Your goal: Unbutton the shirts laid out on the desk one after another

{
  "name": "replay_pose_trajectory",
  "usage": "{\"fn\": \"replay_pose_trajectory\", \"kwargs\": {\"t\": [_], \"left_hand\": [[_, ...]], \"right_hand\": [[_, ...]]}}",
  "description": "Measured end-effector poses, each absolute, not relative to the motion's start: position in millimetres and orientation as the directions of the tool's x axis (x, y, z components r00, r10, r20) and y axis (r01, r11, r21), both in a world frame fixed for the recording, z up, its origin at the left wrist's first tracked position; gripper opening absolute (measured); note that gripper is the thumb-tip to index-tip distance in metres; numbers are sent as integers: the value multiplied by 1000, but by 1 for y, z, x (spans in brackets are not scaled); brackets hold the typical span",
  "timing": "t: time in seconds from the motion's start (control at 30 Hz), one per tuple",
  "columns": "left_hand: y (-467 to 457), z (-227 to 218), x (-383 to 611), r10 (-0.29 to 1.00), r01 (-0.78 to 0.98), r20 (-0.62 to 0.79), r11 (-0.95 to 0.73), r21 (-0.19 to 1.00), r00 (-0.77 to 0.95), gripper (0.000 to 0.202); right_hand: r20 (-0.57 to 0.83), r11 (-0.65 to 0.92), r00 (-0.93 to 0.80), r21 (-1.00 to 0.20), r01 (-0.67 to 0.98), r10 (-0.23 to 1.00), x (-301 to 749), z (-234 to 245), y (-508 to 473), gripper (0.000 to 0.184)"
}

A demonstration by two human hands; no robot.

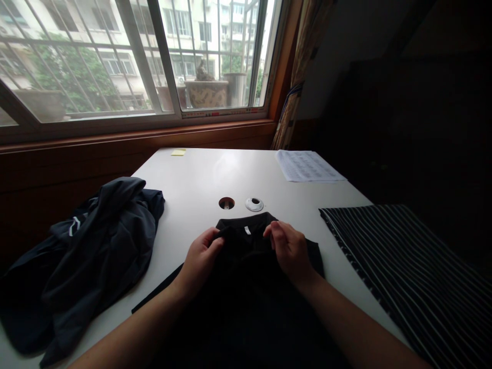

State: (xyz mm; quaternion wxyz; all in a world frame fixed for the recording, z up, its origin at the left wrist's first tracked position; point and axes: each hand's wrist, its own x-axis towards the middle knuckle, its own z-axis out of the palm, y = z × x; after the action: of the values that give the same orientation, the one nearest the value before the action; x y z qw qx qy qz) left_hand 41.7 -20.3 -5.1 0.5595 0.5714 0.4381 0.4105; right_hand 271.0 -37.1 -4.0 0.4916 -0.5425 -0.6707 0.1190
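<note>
A black collared shirt (246, 287) lies spread on the white table in front of me, its collar toward the window and a small white label inside the neck. My left hand (203, 251) pinches the left side of the collar between thumb and fingers. On the other side, my right hand (288, 248) is closed on the right edge of the collar, its fingers curled. The lower part of the shirt is very dark and its outline merges with the shadow near me.
Dark crumpled garments (103, 246) cover the table's left side. A black striped cloth (407, 256) lies on the right. Papers (307, 165) and a yellow sticky note (178, 152) sit at the far edge. Beyond a cable hole (226, 203) and its round cover (254, 204) is a barred window.
</note>
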Motion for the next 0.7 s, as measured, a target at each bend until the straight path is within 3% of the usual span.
{"fn": "replay_pose_trajectory", "kwargs": {"t": [0.2, 0.4, 0.53, 0.63, 0.7], "left_hand": [[-22, -1, 42, 971, 34, -4, -4, 999, 239, 24], [-25, 1, 46, 942, 49, 52, -72, 996, 332, 25], [-30, 6, 46, 907, 75, 90, -132, 988, 411, 38], [-35, 11, 45, 811, 167, 145, -285, 944, 567, 58], [-38, 12, 46, 711, 263, 203, -488, 833, 674, 69]], "right_hand": [[497, 331, 123, -723, 606, 859, 272, -5, -35, 37], [441, 331, 59, -749, 573, 896, 273, -7, -29, 31], [373, 317, 23, -819, 478, 928, 272, -8, -31, 30], [363, 324, 16, -850, 416, 932, 272, -9, -31, 30], [349, 316, 24, -875, 367, 937, 272, -10, -30, 32]]}}
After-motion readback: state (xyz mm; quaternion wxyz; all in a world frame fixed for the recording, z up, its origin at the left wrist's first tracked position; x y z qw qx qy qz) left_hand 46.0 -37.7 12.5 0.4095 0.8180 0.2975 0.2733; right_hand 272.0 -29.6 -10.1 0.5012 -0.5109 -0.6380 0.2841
